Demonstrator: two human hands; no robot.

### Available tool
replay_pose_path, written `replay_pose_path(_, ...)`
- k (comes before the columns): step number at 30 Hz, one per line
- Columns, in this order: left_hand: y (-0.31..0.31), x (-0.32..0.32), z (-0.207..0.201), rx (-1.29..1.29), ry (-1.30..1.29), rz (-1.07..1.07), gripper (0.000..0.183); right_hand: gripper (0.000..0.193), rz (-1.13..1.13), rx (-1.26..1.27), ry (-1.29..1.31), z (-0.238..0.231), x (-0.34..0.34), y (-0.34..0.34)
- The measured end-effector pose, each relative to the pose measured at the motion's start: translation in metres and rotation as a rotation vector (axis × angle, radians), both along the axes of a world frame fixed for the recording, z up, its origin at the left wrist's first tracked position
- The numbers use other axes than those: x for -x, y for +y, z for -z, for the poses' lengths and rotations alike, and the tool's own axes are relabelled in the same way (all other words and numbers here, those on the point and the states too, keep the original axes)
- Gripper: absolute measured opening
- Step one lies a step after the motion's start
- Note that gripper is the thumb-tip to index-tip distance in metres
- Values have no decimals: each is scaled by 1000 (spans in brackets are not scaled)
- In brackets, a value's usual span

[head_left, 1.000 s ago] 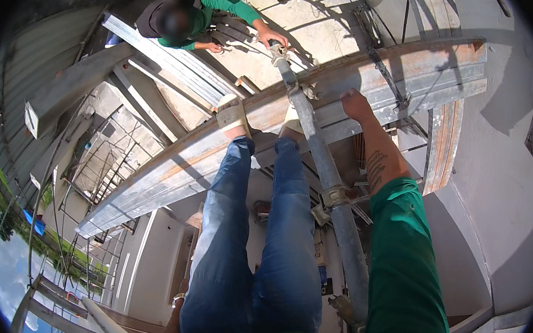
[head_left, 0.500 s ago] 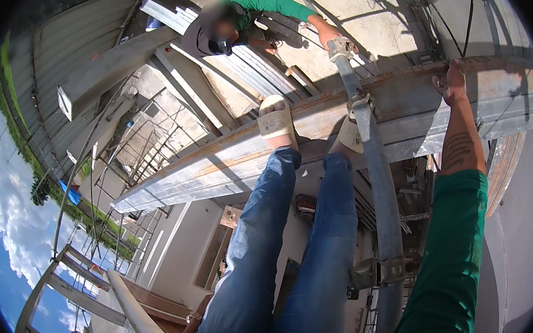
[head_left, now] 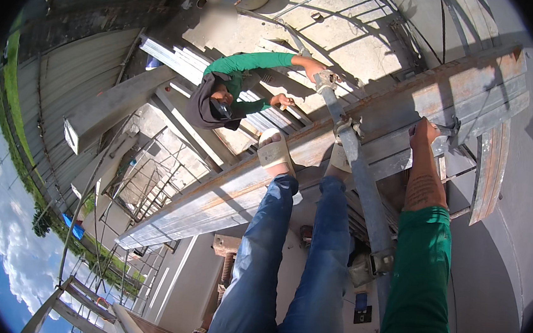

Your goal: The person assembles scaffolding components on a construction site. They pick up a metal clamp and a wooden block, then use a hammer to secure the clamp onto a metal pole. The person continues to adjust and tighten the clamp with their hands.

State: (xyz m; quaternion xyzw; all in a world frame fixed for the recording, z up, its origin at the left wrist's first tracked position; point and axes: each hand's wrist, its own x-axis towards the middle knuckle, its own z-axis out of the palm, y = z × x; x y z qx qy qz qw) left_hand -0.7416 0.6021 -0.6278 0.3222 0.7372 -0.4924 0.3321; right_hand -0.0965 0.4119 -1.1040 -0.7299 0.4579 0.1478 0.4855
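My right hand (head_left: pixel 423 133) is closed in a fist around what looks like a hammer (head_left: pixel 452 128), its dark metal head sticking out over the edge of the grey steel planks (head_left: pixel 402 140). Along the near side of that arm runs a galvanised scaffold pipe (head_left: pixel 366 181) with a clamp (head_left: pixel 347 128) partway up. Low in the picture, a banded wrist marks my left hand (head_left: pixel 205 321); its fingers are hidden behind my jeans leg. Both my sandalled feet rest on the planks. At the pipe's far end, a co-worker's hand (head_left: pixel 310 67) is at another clamp (head_left: pixel 326 81).
The co-worker (head_left: pixel 221 99), in green sleeves and a dark head covering, is beyond the planks beside stacked metal lengths (head_left: pixel 186 64). Below the planks, a room with pale walls (head_left: pixel 200 268) shows. Scaffold rails (head_left: pixel 83 306) stand at lower left, a grey wall (head_left: pixel 519 252) at right.
My right hand has come down and left, off the upper beam, and now shows a closed fist with the hammer head visible. The co-worker's head and body shifted nearer; the view tilted slightly.
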Motion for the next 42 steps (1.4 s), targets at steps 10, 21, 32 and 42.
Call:
replay_pose_path(10, 57, -48, 6, -160, -343, 94, 26, 9, 123, -614, 119, -232, -67, 47)
replay_pose_path(21, 138, -132, -32, -364, -491, -24, 25, 45, -307, -1617, -188, -540, 165, 258)
replay_pose_path(32, 108, -40, -167, -486, -667, -312, 27, 25, -1110, -667, 119, -707, 234, 208)
replay_pose_path(42, 122, -129, -270, -383, -1020, -300, 35, 25, -1461, -326, -181, -770, 240, 155)
